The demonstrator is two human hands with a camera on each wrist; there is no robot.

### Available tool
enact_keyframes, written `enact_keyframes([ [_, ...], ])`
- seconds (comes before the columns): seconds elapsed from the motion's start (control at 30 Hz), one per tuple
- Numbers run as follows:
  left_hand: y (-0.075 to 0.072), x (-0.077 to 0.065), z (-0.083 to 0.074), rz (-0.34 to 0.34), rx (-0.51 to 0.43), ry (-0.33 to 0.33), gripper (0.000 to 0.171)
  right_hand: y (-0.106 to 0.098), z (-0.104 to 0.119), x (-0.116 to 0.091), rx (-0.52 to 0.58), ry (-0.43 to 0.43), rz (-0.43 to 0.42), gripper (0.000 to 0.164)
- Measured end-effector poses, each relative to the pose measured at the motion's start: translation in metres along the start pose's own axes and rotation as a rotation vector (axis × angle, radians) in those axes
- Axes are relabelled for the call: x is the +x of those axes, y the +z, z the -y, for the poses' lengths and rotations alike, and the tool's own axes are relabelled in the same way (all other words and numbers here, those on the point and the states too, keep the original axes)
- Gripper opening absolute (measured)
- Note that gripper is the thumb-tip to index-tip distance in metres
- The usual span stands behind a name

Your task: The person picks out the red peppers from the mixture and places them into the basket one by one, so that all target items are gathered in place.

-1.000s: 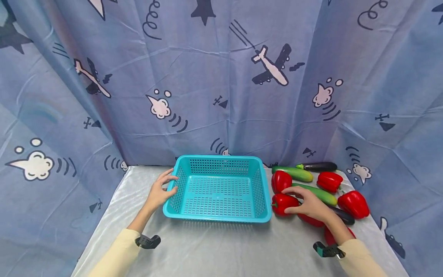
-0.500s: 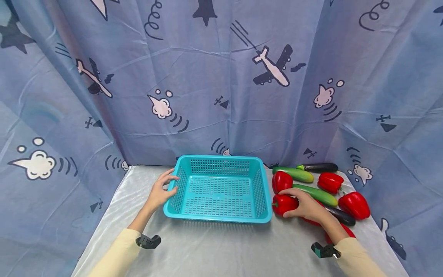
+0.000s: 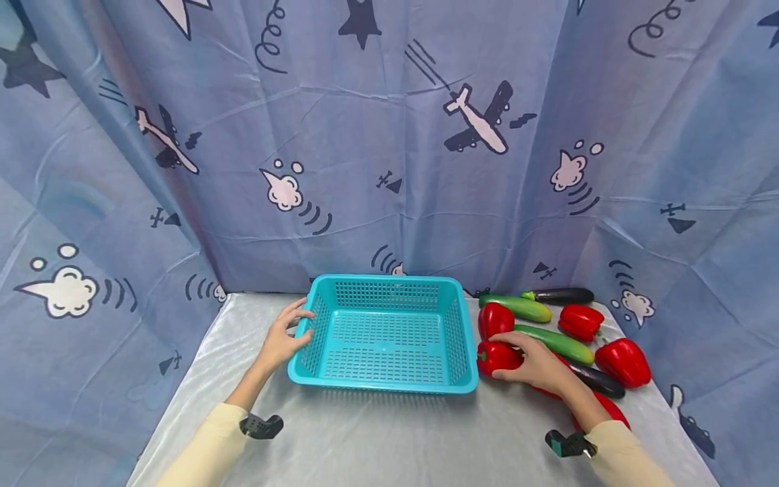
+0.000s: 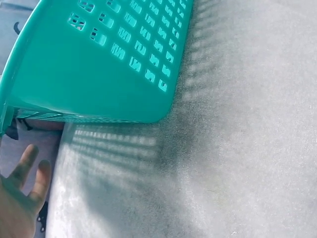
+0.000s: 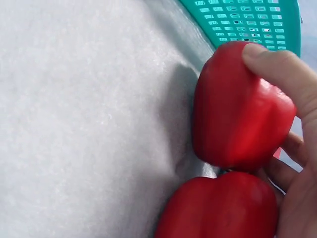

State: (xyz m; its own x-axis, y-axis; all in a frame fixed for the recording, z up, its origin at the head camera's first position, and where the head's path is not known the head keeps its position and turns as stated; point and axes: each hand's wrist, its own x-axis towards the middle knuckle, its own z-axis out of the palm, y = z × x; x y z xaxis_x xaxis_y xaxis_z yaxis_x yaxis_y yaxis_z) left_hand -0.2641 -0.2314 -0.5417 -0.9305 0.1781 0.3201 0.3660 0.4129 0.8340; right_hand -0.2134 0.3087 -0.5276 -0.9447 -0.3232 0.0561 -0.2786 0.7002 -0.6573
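Observation:
My left hand is at the left rim of a turquoise perforated basket, its fingertips overlapping that rim in the head view. Two of its fingers show spread and relaxed beside the basket wall in the left wrist view. Over on the right, my right hand grips a red bell pepper close to the basket's right side. Its thumb lies on the pepper's upper end, with other fingers partly hidden behind. A second red bell pepper sits right below the held one in the right wrist view.
Right of the basket lie more red peppers, green zucchini or cucumbers and dark eggplants. A pale cloth covers the table. Behind it hangs a patterned blue curtain.
My right hand has moved slightly left and closed its thumb and fingers round the pepper, which has turned or tilted a little. My left hand and the basket stay in place.

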Motion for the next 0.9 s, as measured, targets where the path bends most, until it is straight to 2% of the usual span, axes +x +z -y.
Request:
enact_keyframes([
  [0.4,0.001,-0.001,-0.004,-0.009,-0.004,-0.001,0.031,-0.006,0.004,-0.006,0.141,0.055,-0.075,0.067],
  [0.67,-0.001,-0.007,-0.037,-0.019,-0.015,0.017,0.029,-0.011,0.007,-0.009,0.249,0.054,-0.132,0.067],
  [0.73,-0.002,-0.007,-0.041,-0.020,-0.006,0.015,0.029,-0.012,0.007,-0.010,0.265,0.048,-0.151,0.066],
  [0.8,-0.001,-0.007,-0.039,-0.025,-0.010,0.016,0.029,-0.012,0.006,-0.012,0.293,0.051,-0.175,0.065],
  [0.9,0.002,-0.005,-0.028,-0.035,-0.011,0.016,0.030,-0.012,0.005,-0.016,0.352,0.051,-0.198,0.063],
])
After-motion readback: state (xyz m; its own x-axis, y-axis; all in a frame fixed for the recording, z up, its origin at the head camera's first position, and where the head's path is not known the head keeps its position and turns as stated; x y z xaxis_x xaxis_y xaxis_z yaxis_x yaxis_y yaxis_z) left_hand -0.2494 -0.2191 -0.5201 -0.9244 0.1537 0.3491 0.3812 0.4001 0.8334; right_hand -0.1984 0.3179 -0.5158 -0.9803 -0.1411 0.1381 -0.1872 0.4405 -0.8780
